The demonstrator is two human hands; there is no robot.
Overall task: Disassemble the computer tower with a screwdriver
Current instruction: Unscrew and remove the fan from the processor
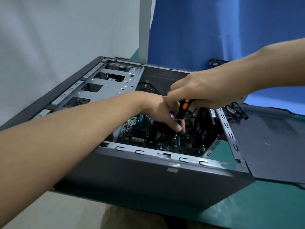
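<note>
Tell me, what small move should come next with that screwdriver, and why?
Probably twist the handle to loosen a screw. The right hand grips the screwdriver nearly upright inside the open tower, its tip down at the motherboard beside the cooler. The fingers of the left hand lie against the shaft, seemingly steadying it.

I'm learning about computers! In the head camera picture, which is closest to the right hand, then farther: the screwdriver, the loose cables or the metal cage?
1. Screwdriver: gripped in the right hand.
2. Loose cables: on the table, just right of the tower.
3. Metal cage: at the tower's far left end.
</note>
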